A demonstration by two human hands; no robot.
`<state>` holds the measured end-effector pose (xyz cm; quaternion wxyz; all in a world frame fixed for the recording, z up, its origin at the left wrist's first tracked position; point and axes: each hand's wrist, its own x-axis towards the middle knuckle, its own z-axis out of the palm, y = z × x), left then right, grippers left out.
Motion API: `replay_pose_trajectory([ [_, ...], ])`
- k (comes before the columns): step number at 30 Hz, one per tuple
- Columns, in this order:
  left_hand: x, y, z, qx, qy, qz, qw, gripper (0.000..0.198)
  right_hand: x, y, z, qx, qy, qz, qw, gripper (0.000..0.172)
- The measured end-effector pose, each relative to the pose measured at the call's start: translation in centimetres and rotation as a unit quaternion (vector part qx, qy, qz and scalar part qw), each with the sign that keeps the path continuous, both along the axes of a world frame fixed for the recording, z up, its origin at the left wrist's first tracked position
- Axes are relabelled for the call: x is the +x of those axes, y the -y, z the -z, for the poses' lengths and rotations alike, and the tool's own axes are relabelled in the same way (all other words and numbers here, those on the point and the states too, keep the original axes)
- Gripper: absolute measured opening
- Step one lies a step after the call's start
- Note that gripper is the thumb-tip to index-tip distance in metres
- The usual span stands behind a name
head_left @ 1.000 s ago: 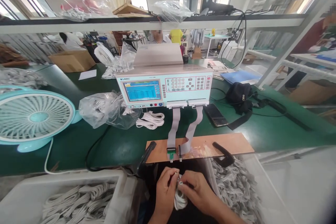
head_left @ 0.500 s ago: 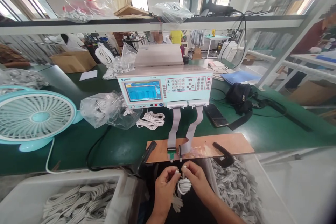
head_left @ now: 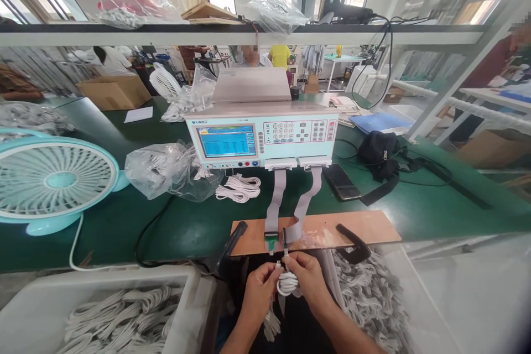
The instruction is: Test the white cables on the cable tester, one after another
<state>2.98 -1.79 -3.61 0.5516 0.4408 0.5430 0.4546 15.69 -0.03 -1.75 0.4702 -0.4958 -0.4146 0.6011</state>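
Note:
Both my hands hold one coiled white cable [head_left: 287, 283] just below the front edge of the wooden board [head_left: 365, 227]. My left hand [head_left: 258, 289] pinches one cable end, and my right hand [head_left: 307, 276] pinches the other end. The two ends sit right under the green connector [head_left: 271, 243] and the dark connector [head_left: 284, 237] that hang from two grey ribbon cables [head_left: 275, 203]. The ribbons run up to the pale blue cable tester [head_left: 260, 134] with its lit screen.
A white bin of coiled white cables [head_left: 108, 315] stands at lower left, and a heap of white cables [head_left: 373, 298] lies at lower right. On the green bench are a teal fan [head_left: 53, 177], a plastic bag [head_left: 166, 168], a phone [head_left: 341, 181] and a black pouch [head_left: 378, 149]. People work beyond the tester.
My hands have risen with the cable from my lap toward the connectors at the board's edge, and the cable ends now point up at them.

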Motion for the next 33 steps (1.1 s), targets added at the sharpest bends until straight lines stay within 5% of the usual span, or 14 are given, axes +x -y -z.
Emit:
replay_pose_trajectory([
  [14,-1.5,-0.4,-1.7,0.029,-0.067,0.125,0.989,0.029,-0.3,0.1,-0.3,0.0,0.021,0.004,1.0,0.032],
  [33,-1.7,-0.3,-1.6,0.06,-0.101,0.121,0.986,0.032,-0.5,0.2,-0.6,-0.027,-0.004,-0.002,1.0,0.031],
])
